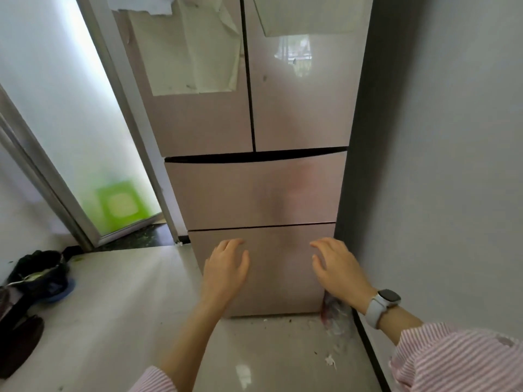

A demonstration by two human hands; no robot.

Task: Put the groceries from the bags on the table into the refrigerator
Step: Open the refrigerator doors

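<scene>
Both hands (left, right) spread before the refrigerator's bottom drawer

Two drawers sit below the refrigerator doors, wall right.

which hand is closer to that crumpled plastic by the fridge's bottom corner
Right. The right hand hovers just above the crumpled plastic, its wrist directly over it. The left hand is across the bottom drawer, toward its other side.
</scene>
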